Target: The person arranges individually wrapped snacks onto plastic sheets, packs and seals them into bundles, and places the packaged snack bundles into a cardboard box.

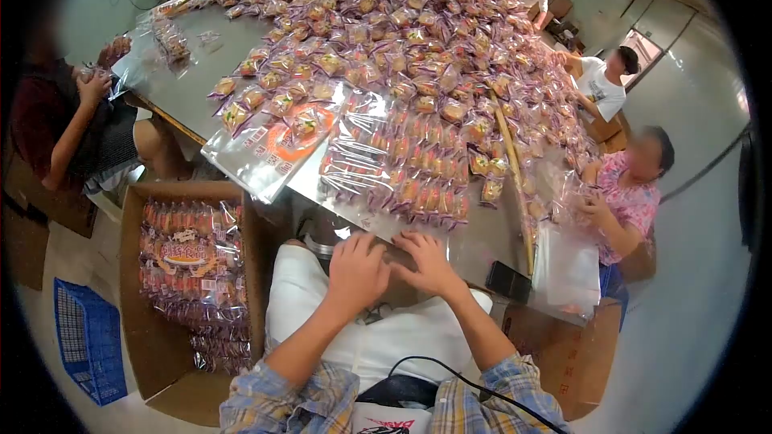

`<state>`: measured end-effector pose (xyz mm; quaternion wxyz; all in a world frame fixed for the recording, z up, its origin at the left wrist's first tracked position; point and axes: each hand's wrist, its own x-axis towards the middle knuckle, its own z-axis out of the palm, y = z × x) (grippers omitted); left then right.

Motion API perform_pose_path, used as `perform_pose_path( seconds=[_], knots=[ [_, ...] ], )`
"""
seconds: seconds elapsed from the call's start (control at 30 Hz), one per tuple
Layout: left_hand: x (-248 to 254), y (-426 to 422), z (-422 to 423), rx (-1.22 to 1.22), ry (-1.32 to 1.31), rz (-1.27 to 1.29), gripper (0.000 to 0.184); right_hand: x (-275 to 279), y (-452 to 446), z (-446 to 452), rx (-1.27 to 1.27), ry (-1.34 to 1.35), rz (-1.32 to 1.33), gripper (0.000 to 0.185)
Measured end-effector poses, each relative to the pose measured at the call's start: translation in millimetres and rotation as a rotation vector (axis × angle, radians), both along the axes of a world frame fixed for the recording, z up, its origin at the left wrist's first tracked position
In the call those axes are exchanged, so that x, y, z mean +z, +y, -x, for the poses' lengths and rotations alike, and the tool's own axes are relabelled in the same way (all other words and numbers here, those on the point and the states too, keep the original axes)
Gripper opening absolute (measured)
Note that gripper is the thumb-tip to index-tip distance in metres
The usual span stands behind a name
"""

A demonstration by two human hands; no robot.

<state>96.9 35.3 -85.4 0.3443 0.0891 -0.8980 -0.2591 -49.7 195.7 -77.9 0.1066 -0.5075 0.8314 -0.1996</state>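
A large clear plastic bag (402,162) packed with rows of small wrapped pastries lies on the table in front of me, its loose end toward my lap. My left hand (358,270) is at that end by the table edge, fingers bent down and closed on the film. Beside it, my right hand (426,264) grips the same loose film, thumb pointing toward the left hand. The fingertips are partly hidden. Left of the filled bag sits a stack of flat printed bags (269,149), with a single wrapped pastry (307,121) on top.
A huge heap of wrapped pastries (386,24) covers the table behind. Wooden stick (515,177), phone (508,281) and clear bags (565,267) lie at right. A carton (133,273) holding filled bags and a blue crate (84,341) stand left. Several co-workers sit around.
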Motion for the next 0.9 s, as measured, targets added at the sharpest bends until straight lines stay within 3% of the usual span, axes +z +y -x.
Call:
perform_pose_path(
  seconds=[0.03,0.1,0.17,0.27,0.37,0.4,0.5,0.67,0.8,0.9],
  knots=[
    [-0.9,0.7,13.4,0.052,-0.1,0.06,0.028,3.6,-0.1,3.9,-0.015,-0.098,-0.009,0.063],
    [-19.0,-5.6,40.1,0.089,-0.241,0.075,0.032,-9.0,-7.1,20.7,0.035,0.025,0.266,0.048],
    [-20.4,-17.6,60.1,0.166,-0.397,-0.026,0.029,-12.3,-11.2,36.2,-0.047,-0.039,0.256,0.039],
    [7.6,-17.6,76.2,0.345,-0.584,0.029,0.029,-21.4,-6.4,41.3,-0.032,0.115,0.174,0.031],
    [-10.4,-24.2,86.5,0.206,-0.608,0.122,0.025,-21.7,-7.6,35.9,-0.056,0.166,0.29,0.026],
    [-32.9,-24.6,91.4,0.223,-0.396,0.164,0.021,-28.9,-10.4,44.2,-0.057,0.126,0.293,0.025],
    [-38.7,-26.0,103.5,0.059,-0.332,0.038,0.02,-52.8,-17.9,58.5,-0.1,-0.007,0.255,0.023],
    [-31.1,-20.2,117.6,0.096,-0.427,-0.004,0.012,-35.8,-26.3,60.3,-0.214,-0.072,0.181,0.026],
    [-50.7,-25.3,114.0,0.02,-0.01,0.401,0.014,-39.4,-29.6,58.1,-0.275,-0.05,0.162,0.026],
    [-41.4,-24.1,121.0,0.122,0.135,0.471,0.033,-44.9,-32.1,52.0,-0.302,0.078,0.211,0.023]
  ],
)
